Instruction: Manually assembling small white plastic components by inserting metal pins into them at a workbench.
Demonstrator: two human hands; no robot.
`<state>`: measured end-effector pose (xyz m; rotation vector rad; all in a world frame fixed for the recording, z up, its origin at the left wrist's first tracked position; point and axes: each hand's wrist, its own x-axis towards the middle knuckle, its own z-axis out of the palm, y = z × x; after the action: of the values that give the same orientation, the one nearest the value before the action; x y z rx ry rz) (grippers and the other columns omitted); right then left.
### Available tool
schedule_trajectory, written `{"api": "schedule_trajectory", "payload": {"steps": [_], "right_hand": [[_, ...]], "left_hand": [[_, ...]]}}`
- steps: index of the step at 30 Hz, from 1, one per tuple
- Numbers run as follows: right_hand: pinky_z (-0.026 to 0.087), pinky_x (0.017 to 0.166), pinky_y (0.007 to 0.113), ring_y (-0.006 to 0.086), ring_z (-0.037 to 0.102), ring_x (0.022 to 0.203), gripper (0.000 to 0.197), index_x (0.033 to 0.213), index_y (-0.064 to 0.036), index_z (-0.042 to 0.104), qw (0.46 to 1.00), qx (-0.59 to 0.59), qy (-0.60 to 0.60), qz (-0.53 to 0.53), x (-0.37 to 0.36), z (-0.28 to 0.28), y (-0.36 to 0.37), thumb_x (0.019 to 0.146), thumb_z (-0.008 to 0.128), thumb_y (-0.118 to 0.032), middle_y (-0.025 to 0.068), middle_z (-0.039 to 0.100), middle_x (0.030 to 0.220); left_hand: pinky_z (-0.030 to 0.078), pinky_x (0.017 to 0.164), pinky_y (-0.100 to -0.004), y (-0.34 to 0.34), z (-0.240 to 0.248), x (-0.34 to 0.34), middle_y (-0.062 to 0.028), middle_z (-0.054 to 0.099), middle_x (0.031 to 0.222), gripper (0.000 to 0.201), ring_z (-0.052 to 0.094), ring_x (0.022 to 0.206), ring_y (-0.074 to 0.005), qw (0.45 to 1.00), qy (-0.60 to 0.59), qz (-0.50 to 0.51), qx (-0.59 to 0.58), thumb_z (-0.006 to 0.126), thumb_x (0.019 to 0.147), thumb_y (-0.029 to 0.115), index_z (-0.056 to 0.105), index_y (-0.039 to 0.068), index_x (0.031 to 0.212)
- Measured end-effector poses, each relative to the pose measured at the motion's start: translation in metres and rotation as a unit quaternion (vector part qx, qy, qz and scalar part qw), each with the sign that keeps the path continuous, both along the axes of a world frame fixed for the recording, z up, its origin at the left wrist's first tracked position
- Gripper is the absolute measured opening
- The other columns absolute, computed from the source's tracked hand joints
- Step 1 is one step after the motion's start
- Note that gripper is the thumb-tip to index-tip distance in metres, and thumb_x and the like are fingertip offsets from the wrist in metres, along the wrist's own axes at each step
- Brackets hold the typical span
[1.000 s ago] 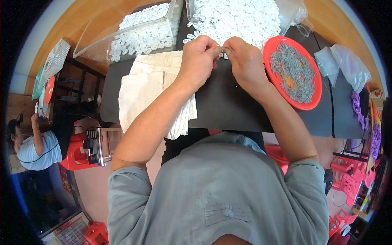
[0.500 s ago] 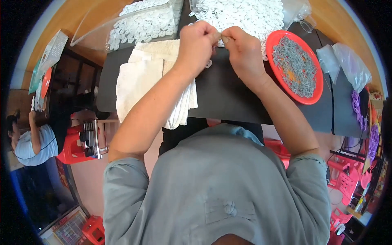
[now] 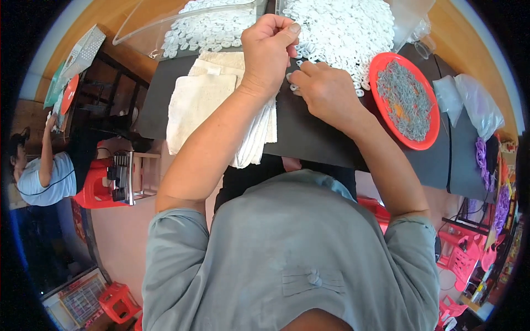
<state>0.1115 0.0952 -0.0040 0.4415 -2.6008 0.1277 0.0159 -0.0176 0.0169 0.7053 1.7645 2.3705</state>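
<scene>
My left hand point(image 3: 270, 52) is raised over the table just beyond the cloths, its thumb and fingers pinched together. Whatever sits in that pinch is too small or hidden to make out. Lower and to the right, my right hand point(image 3: 328, 94) rests by the tabletop with its fingers curled down. Its fingertips are at a few loose white oval rings point(image 3: 296, 88); whether they grip one is hidden. Beyond both hands spreads a big heap of small white plastic rings point(image 3: 337, 33). A red oval plate point(image 3: 435, 118) holding a pile of small grey metal hooks or pins point(image 3: 406, 99) lies right of my right hand.
Folded cream cloths point(image 3: 201, 110) lie left on the dark table point(image 3: 320, 138). A clear bag of white pieces point(image 3: 210, 33) stands behind them. Clear plastic bags point(image 3: 477, 102) lie at the right edge. Another person point(image 3: 47, 174) is at far left, near red stools point(image 3: 99, 185).
My hands, fingertips together before, are now apart. The right has dropped nearer me to the loose white rings; the left stays raised. The whole view has shifted slightly.
</scene>
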Motion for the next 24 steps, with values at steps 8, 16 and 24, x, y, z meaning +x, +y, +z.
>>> {"api": "schedule_trajectory", "payload": {"steps": [8, 16, 24], "right_hand": [[0.049, 0.06, 0.037, 0.024, 0.061, 0.072, 0.005, 0.083, -0.0106, 0.064, 0.998, -0.045, -0.04, -0.014, -0.002, 0.005, 0.006, 0.079, 0.063, -0.014, 0.0035, 0.057, 0.077], [0.048, 0.062, 0.039, 0.0258, 0.061, 0.075, 0.012, 0.086, -0.0091, 0.065, 0.995, -0.095, -0.033, 0.013, 0.0, 0.01, 0.011, 0.075, 0.068, -0.011, 0.0055, 0.059, 0.078], [0.048, 0.064, 0.04, 0.027, 0.061, 0.076, 0.015, 0.085, -0.0073, 0.063, 0.996, -0.049, -0.077, 0.02, 0.006, 0.01, 0.005, 0.073, 0.069, -0.014, 0.0067, 0.059, 0.082]], "left_hand": [[0.038, 0.044, -0.0216, 0.001, -0.001, 0.0, -0.0018, 0.059, 0.068, 0.01, 0.052, 0.054, -0.0084, 0.999, -0.021, -0.018, 0.019, 0.062, 0.088, 0.011, 0.061, 0.001, 0.086], [0.038, 0.044, -0.0216, 0.001, -0.003, -0.002, -0.002, 0.059, 0.068, 0.01, 0.053, 0.055, -0.0081, 1.0, -0.021, -0.014, -0.012, 0.062, 0.088, 0.012, 0.061, 0.002, 0.086], [0.039, 0.044, -0.0219, 0.002, -0.007, -0.002, -0.0026, 0.059, 0.068, 0.01, 0.052, 0.055, -0.0083, 0.999, -0.004, -0.022, -0.025, 0.061, 0.088, 0.01, 0.06, 0.001, 0.085]]}}
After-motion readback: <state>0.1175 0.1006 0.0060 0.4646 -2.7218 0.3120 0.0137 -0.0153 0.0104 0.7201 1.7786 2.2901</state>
